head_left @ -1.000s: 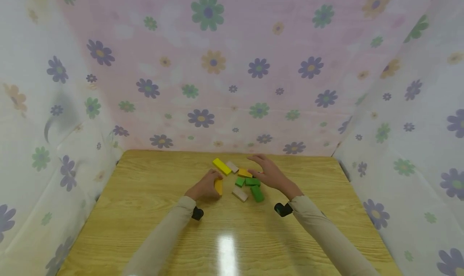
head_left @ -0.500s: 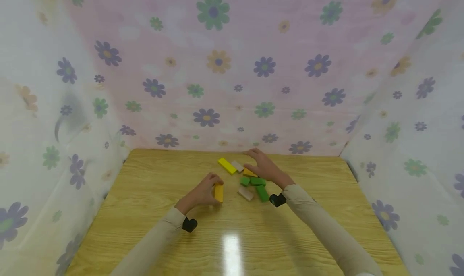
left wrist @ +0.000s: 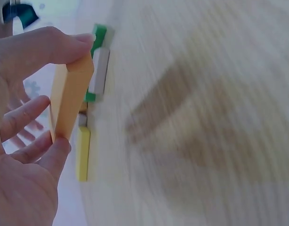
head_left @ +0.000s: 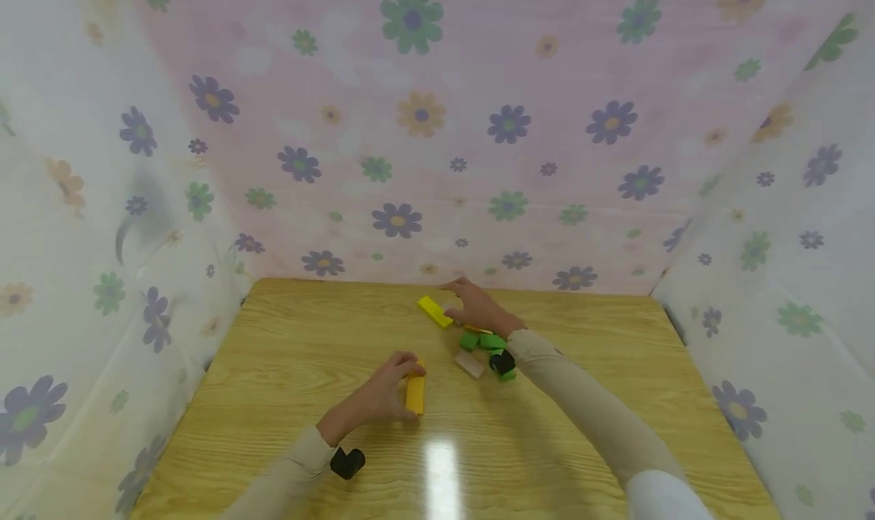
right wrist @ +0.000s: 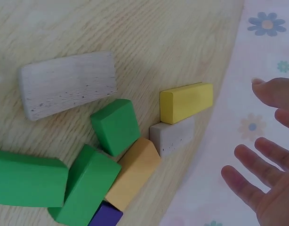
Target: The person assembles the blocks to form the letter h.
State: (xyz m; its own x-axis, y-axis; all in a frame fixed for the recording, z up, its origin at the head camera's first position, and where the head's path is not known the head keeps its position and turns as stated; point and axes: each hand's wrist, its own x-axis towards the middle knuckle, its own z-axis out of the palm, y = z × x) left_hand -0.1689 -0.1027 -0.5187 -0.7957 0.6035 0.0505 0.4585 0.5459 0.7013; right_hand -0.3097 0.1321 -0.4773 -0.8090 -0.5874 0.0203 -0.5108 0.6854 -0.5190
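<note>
The left hand [head_left: 374,395] holds an orange block [head_left: 415,392] between thumb and fingertips; the left wrist view shows the block [left wrist: 70,96] pinched at both ends, a shadow on the table below it. With fingers spread, the right hand [head_left: 477,307] hovers near the yellow block [head_left: 435,312] at the back, holding nothing. Below it lie a wooden block [head_left: 469,364] and green blocks [head_left: 491,341], partly covered by the arm. In the right wrist view, a purple block [right wrist: 106,215] touches a green block [right wrist: 90,186] and an orange block [right wrist: 133,173].
The wooden table [head_left: 307,338] has its back edge against a flowered cloth [head_left: 355,224]. More flowered cloth stands at the left and right sides. Black wrist devices [head_left: 348,464] are strapped near both sleeves.
The left hand has moved toward the table's front with the orange block. The right hand has shifted left above the pile, its forearm now covering part of the green blocks.
</note>
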